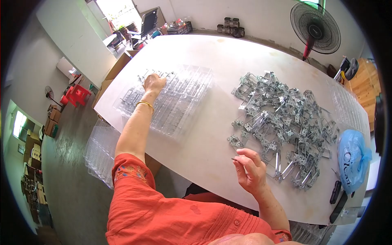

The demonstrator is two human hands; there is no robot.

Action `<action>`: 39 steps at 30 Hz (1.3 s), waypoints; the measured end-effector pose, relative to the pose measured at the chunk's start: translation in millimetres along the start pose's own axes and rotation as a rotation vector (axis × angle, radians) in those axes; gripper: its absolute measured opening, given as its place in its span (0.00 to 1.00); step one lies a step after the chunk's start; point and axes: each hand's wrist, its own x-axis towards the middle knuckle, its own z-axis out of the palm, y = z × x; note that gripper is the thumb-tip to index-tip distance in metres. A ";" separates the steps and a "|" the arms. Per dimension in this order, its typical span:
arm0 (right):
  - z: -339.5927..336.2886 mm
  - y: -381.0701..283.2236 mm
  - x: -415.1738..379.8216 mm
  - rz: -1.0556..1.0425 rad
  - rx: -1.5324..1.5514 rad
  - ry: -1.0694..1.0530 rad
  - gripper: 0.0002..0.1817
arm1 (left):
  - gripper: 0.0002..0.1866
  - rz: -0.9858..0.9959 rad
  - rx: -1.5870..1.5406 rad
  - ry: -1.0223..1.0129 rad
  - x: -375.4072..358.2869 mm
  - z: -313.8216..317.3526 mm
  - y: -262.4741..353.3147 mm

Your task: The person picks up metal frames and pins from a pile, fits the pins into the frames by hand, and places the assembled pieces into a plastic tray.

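My left hand [154,83] reaches over the far left part of a clear plastic tray [175,110] with many compartments. Its fingers are bent down at small metal parts in the tray; what they hold, if anything, is hidden. Near the table's front edge my right hand [250,169] is raised, thumb and fingertips pinched together on a small dark piece [234,159] too small to name. A large heap of silvery metal brackets [281,122] lies just beyond and to the right of my right hand.
On the white table [196,163], a blue plastic bag [352,157] and a black-handled tool [335,192] lie at the right. More clear trays [345,106] are at the right edge, others [100,153] beside the left edge. A fan [315,28] stands behind.
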 end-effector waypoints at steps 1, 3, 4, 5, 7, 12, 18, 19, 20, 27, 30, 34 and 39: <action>0.4 -0.2 -0.3 -0.007 0.001 0.004 0.12 | 0.17 0.001 0.002 -0.003 2.4 0.8 -1.1; 0.4 -1.7 0.7 -0.010 0.003 -0.003 0.12 | 0.16 0.007 0.059 -0.038 5.5 2.9 -3.2; 0.2 -2.7 0.8 -0.017 0.002 -0.009 0.13 | 0.16 0.009 0.061 -0.041 5.0 4.4 -4.2; 1.0 -3.4 -0.2 -0.013 0.000 -0.008 0.13 | 0.16 0.031 0.074 -0.004 4.5 6.5 -4.5; 3.7 -3.0 -2.1 -0.008 0.023 -0.022 0.13 | 0.15 0.056 0.086 0.032 2.6 8.7 -1.7; 5.0 -1.6 -4.9 -0.008 0.012 -0.032 0.13 | 0.15 0.050 0.151 0.030 4.4 1.4 5.0; 4.8 -4.8 -1.1 -0.011 0.016 -0.054 0.11 | 0.18 0.254 0.035 0.194 -3.5 -2.9 11.0; 4.3 -5.3 -3.8 -0.038 0.023 -0.076 0.10 | 0.19 0.310 0.012 0.176 -16.5 -7.9 18.2; 5.6 -5.0 -8.3 0.009 0.013 -0.082 0.10 | 0.20 0.367 -0.018 0.162 -29.0 -21.5 34.7; 16.5 -0.5 -21.7 -0.065 0.103 -0.257 0.10 | 0.10 0.793 -0.394 -0.045 -201.4 -66.4 130.5; 20.2 -1.3 -24.1 -0.092 0.111 -0.308 0.08 | 0.08 0.923 -0.440 -0.132 -236.8 -43.3 134.8; 19.2 -4.3 -23.6 -0.088 0.060 -0.400 0.07 | 0.08 0.884 -0.463 -0.293 -262.2 -13.5 138.7; 21.5 -2.1 -26.5 -0.092 0.039 -0.384 0.08 | 0.10 0.956 -0.378 -0.359 -270.4 9.5 137.7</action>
